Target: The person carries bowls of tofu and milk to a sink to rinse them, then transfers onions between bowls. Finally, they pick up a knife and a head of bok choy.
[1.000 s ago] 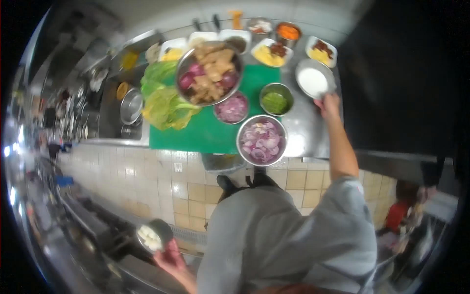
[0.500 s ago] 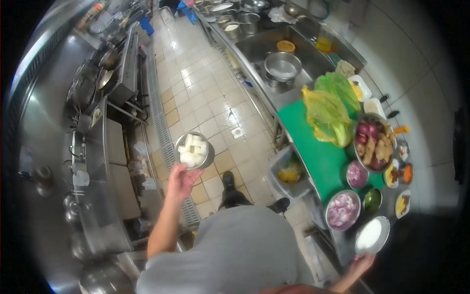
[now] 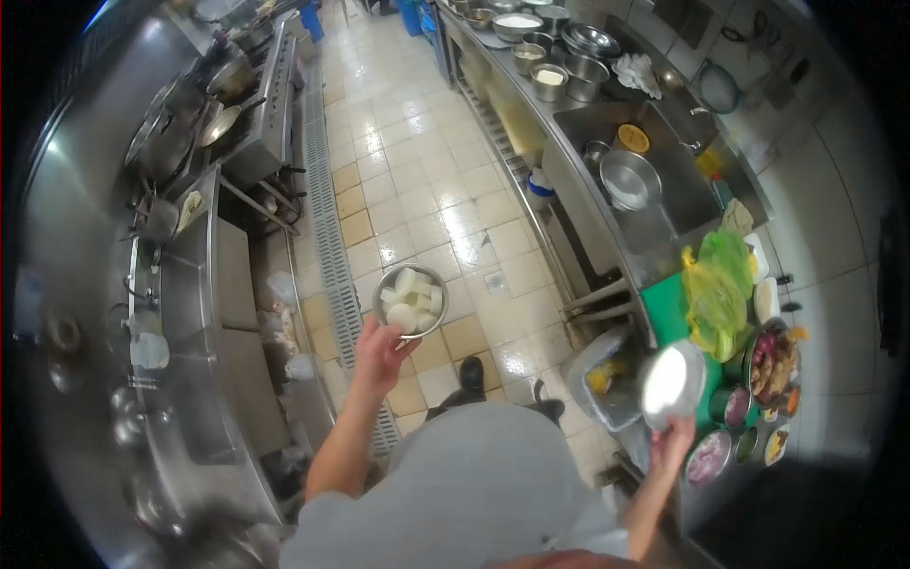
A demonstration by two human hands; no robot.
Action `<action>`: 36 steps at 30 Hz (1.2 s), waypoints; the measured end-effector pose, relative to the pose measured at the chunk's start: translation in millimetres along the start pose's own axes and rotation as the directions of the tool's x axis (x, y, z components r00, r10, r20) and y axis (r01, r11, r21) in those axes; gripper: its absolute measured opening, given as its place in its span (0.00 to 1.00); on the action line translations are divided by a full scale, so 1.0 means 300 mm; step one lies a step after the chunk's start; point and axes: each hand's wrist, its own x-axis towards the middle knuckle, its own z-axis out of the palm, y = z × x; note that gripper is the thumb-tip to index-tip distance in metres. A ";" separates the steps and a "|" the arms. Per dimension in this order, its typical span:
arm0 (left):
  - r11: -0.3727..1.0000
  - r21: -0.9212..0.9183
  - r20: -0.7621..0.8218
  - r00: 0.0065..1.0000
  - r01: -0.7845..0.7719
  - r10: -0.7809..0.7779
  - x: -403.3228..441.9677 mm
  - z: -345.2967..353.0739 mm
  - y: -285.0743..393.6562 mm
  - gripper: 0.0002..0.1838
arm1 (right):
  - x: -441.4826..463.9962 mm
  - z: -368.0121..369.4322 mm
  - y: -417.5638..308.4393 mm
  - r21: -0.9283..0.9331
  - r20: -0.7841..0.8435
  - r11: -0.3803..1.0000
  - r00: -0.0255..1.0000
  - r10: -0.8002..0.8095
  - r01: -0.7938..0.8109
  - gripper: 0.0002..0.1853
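My left hand (image 3: 379, 353) grips the near rim of a metal bowl (image 3: 385, 275) over the floor. White chunks of a peeled vegetable (image 3: 417, 302) fill it; I cannot tell the kind. Over the counter's near edge, my right hand (image 3: 674, 438) is closed on the rim of a second metal bowl (image 3: 695, 379), which has something white (image 3: 665, 376) in it, liquid or powder. Close to that hand stands a bowl of chopped onion (image 3: 708, 457). A green cutting board (image 3: 666, 303) carries a leafy green head (image 3: 718, 303).
A sink (image 3: 607, 114) with a metal pot (image 3: 630, 180) is set in the right counter. Below the counter's edge is a plastic bin (image 3: 592, 365). On the left runs a stove (image 3: 256, 133). Wet-looking tiles (image 3: 427, 204) cover the aisle floor. A bowl of red onions and ginger (image 3: 774, 365) sits by the wall.
My right hand has lifted the bowl of white stuff off the counter and brought it left, over the counter's near edge. My left hand still holds its bowl. The view has turned right.
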 end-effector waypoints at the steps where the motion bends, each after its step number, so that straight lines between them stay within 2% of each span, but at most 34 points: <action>1: 1.000 0.011 0.010 1.000 0.020 -0.020 0.030 -0.022 0.025 0.24 | 0.019 0.079 0.039 0.048 0.051 0.999 0.999 0.015 -0.017 0.31; 2: 1.000 -0.012 0.004 1.000 -0.021 0.021 0.064 -0.046 0.037 0.25 | 0.046 0.128 0.091 0.027 0.047 0.999 0.998 0.032 -0.033 0.31; 3: 0.998 -0.033 0.004 0.999 -0.053 0.053 0.102 -0.060 0.047 0.25 | 0.082 0.179 0.137 0.052 0.110 0.999 0.994 0.009 -0.015 0.30; 4: 1.000 -0.011 0.035 0.999 -0.002 0.003 0.134 -0.070 0.058 0.25 | 0.030 0.294 0.080 -0.032 0.135 0.996 0.987 0.086 -0.083 0.29; 5: 0.999 -0.039 0.029 0.999 -0.035 0.036 0.165 -0.083 0.075 0.26 | 0.045 0.366 0.108 0.053 0.132 0.997 0.990 0.046 -0.053 0.28; 8: 0.996 -0.074 0.015 0.998 -0.059 0.061 0.263 -0.085 0.129 0.26 | 0.077 0.537 0.089 -0.059 0.254 0.993 0.960 0.116 -0.104 0.29; 10: 0.993 -0.076 -0.063 0.994 -0.095 0.090 0.337 -0.094 0.169 0.26 | 0.129 0.645 0.100 -0.075 0.264 0.992 0.957 0.118 -0.102 0.29; 14: 0.987 -0.131 -0.100 0.991 -0.097 0.084 0.501 -0.117 0.215 0.27 | 0.292 0.824 0.104 -0.134 0.298 0.988 0.948 0.113 -0.076 0.29; 16: 0.976 -0.142 -0.157 0.978 -0.163 0.140 0.560 -0.073 0.263 0.27 | 0.362 0.973 0.081 -0.142 0.259 0.986 0.958 0.119 -0.084 0.28; 17: 0.977 -0.127 -0.131 0.979 -0.170 0.153 0.587 -0.055 0.289 0.26 | 0.420 1.022 0.087 -0.175 0.267 0.979 0.952 0.152 -0.107 0.27; 19: 0.974 -0.098 -0.153 0.970 -0.204 0.188 0.623 -0.019 0.353 0.26 | 0.526 1.146 0.103 -0.122 0.354 0.984 0.921 0.164 -0.128 0.29; 22: 0.953 -0.123 -0.254 0.937 -0.278 0.241 0.677 0.008 0.429 0.27 | 0.675 1.375 0.103 -0.232 0.462 0.963 0.856 0.233 -0.137 0.34; 23: 0.926 -0.138 -0.318 0.901 -0.352 0.295 0.694 0.024 0.454 0.27 | 0.702 1.481 0.094 -0.237 0.445 0.966 0.873 0.201 -0.102 0.32; 24: 0.923 -0.111 -0.363 0.879 -0.369 0.308 0.707 0.045 0.479 0.29 | 0.758 1.582 0.097 -0.268 0.507 0.959 0.834 0.219 -0.089 0.32; 26: 0.917 -0.074 -0.429 0.843 -0.391 0.325 0.703 0.085 0.456 0.30 | 0.886 1.660 0.132 -0.262 0.608 0.962 0.761 0.226 -0.077 0.32; 28: 0.901 -0.085 -0.489 0.806 -0.426 0.335 0.735 0.101 0.419 0.32 | 0.935 1.791 0.116 -0.298 0.624 0.950 0.734 0.268 -0.093 0.32; 31: 0.875 -0.084 -0.569 0.744 -0.477 0.350 0.773 0.099 0.428 0.32 | 0.982 1.998 0.131 -0.234 0.695 0.966 0.675 0.247 -0.112 0.32; 32: 0.871 -0.095 -0.623 0.711 -0.482 0.326 0.882 0.075 0.545 0.32 | 0.993 2.230 0.096 -0.276 0.699 0.956 0.663 0.269 -0.096 0.32; 36: 0.856 -0.084 -0.623 0.697 -0.510 0.355 1.077 0.003 0.629 0.33 | 1.029 2.601 0.129 -0.286 0.721 0.954 0.636 0.275 -0.088 0.31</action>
